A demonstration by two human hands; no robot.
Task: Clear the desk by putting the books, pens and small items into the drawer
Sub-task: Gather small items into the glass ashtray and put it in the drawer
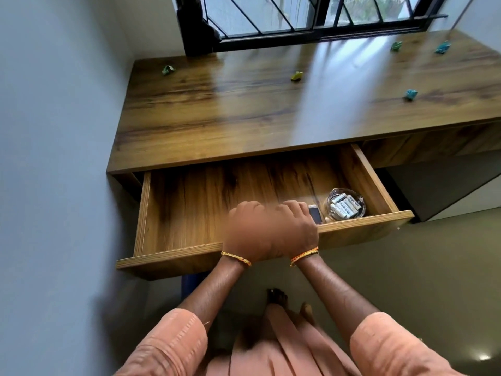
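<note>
The wooden drawer (189,256) under the desk (244,118) stands pulled out. My left hand (248,234) and my right hand (294,232) sit side by side on its front panel, fingers curled over the top edge and gripping it. Inside, at the right, a glass bowl (345,203) holds several white batteries, and a small dark item (315,213) lies just beside my right fingers. The drawer's left part shows bare wood. Several small crumpled green and blue bits lie on the desk, among them one (168,69) at the far left and one (296,76) in the middle.
More crumpled bits (410,94) (396,46) (442,47) lie at the desk's right. A grey wall (54,131) runs close along the left. A black-framed barred window (311,20) stands behind the desk. My bare feet (276,297) are on the floor below the drawer.
</note>
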